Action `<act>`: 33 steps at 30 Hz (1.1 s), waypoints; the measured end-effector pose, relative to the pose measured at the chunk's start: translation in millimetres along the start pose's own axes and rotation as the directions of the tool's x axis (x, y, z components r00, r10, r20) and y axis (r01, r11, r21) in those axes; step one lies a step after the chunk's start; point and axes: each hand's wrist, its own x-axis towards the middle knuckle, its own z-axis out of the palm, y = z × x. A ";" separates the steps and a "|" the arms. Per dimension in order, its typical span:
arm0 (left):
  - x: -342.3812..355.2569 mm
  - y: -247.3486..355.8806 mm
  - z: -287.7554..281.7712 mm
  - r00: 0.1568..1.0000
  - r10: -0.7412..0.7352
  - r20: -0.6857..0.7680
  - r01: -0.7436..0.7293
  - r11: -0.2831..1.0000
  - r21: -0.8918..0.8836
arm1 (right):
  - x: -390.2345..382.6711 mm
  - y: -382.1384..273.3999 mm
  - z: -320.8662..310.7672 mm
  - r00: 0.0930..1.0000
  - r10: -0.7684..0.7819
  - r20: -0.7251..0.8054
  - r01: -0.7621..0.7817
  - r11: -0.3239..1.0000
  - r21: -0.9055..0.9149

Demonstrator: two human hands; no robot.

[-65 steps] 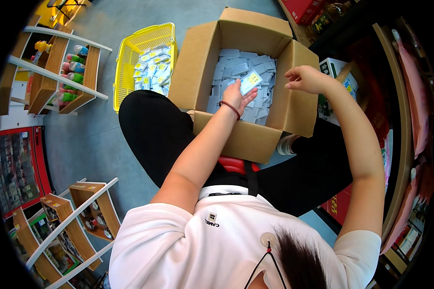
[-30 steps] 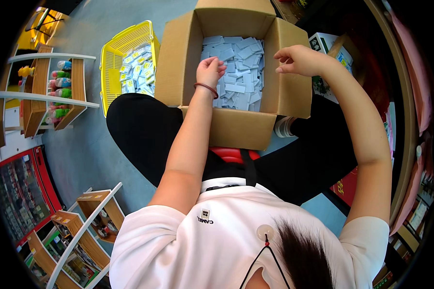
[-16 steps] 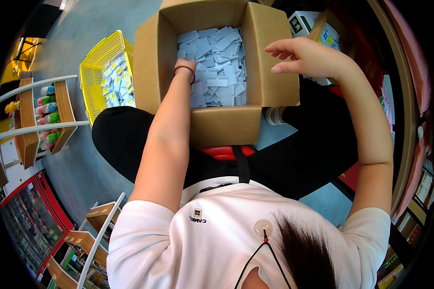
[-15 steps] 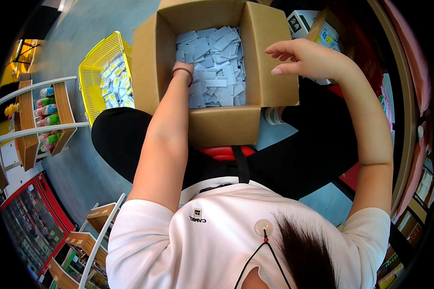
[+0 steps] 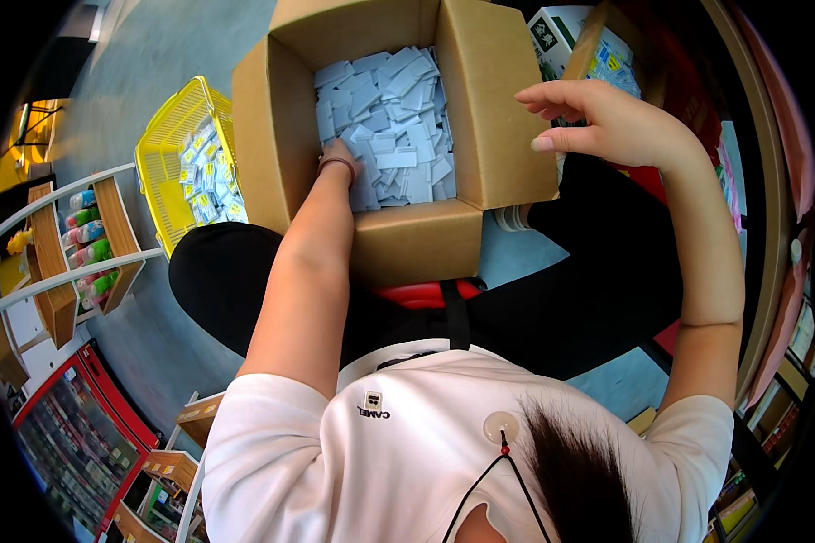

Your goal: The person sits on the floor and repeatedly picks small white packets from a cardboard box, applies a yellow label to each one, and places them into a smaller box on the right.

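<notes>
The left hand (image 5: 340,156) reaches into the cardboard box (image 5: 407,240), its fingers buried among pale blue packets (image 5: 398,118); I cannot tell their grip. The right hand (image 5: 598,122) hovers beside the box flap, fingers loosely curled, empty. A yellow basket (image 5: 167,158) of packets sits left.

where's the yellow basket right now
In the head view the yellow basket sits on the floor at the person's left, right beside the cardboard box that the left hand reaches into.

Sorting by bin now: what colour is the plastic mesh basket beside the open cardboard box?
Bright yellow; the plastic mesh basket shows clearest in the head view.
</notes>
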 end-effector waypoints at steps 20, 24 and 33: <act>-4.6 34.3 -24.7 0.939 0.336 0.077 0.055 0.074 -0.996 | 9.8 6.1 5.7 0.998 0.032 0.056 -0.030 0.999 -0.033; -61.5 62.3 -67.3 0.810 0.568 0.145 0.338 -0.250 -0.907 | 15.8 11.6 8.2 0.997 0.026 0.079 -0.025 1.000 -0.008; -150.9 102.7 -89.0 0.293 0.956 -0.009 0.467 -0.152 -0.871 | 36.2 -1.2 27.1 0.977 -0.179 -0.119 0.199 0.962 0.186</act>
